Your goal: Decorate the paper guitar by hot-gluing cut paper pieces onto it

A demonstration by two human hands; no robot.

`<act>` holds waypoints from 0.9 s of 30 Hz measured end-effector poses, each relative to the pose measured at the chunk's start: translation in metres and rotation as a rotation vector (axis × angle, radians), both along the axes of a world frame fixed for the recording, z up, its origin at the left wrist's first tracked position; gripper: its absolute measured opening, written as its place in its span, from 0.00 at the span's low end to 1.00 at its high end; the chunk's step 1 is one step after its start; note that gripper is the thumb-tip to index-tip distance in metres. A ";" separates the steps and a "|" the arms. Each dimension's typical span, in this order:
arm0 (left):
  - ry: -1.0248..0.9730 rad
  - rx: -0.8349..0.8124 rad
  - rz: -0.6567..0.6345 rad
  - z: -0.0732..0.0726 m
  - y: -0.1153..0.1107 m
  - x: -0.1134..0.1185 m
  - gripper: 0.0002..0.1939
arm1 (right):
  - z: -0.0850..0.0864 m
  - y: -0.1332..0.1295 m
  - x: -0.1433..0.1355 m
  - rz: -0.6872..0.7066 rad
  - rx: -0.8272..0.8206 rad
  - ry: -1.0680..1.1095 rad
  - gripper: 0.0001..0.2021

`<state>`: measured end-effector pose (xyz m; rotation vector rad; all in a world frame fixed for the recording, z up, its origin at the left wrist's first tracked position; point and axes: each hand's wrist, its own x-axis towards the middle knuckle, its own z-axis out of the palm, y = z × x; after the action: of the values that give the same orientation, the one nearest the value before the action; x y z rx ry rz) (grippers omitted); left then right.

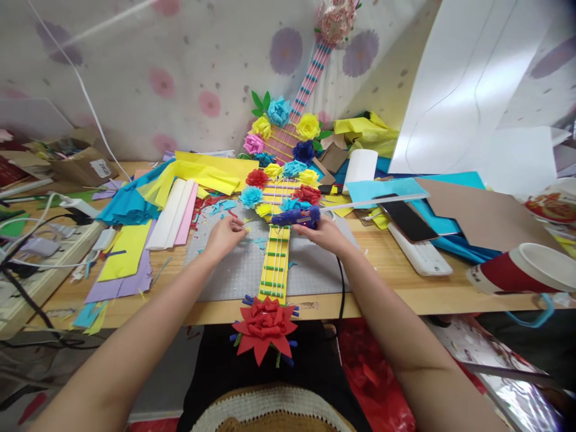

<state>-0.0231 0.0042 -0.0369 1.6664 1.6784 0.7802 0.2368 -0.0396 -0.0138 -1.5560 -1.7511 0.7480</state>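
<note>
My right hand (327,234) is wrapped round a blue hot glue gun (297,217), with a long pale glue stick (373,202) jutting from its back. The gun's nozzle points left, over the top of a yellow paper guitar neck (274,264) with green frets and white strings. Paper flowers in red, yellow and blue cover the guitar's body; a big red paper flower (265,329) sits at the near end, over the table edge. To the left of the neck, my left hand (226,236) has its fingers drawn together in a pinch; whatever they hold is too small to name.
Beneath the guitar lies a grey cutting mat (216,276) with paper scraps. A pink flowered guitar (306,90) leans on the wall behind. Crepe paper (130,198) and a power strip (54,264) are left; a phone (407,217), cardboard (490,213) and a paper cup (522,268) right.
</note>
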 end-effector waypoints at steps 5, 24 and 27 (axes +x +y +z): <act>0.005 -0.003 0.007 0.002 -0.003 0.004 0.13 | 0.004 0.006 -0.017 0.087 0.073 -0.169 0.16; -0.021 -0.008 0.004 0.014 -0.007 0.008 0.15 | 0.012 0.008 -0.027 0.125 0.097 -0.308 0.15; -0.019 -0.011 -0.005 0.015 -0.007 0.008 0.14 | 0.011 0.008 -0.028 0.124 0.109 -0.310 0.15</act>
<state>-0.0156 -0.0032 -0.0222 1.6503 1.6624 0.7811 0.2089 -0.0315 -0.0024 -1.5645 -2.0922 0.4771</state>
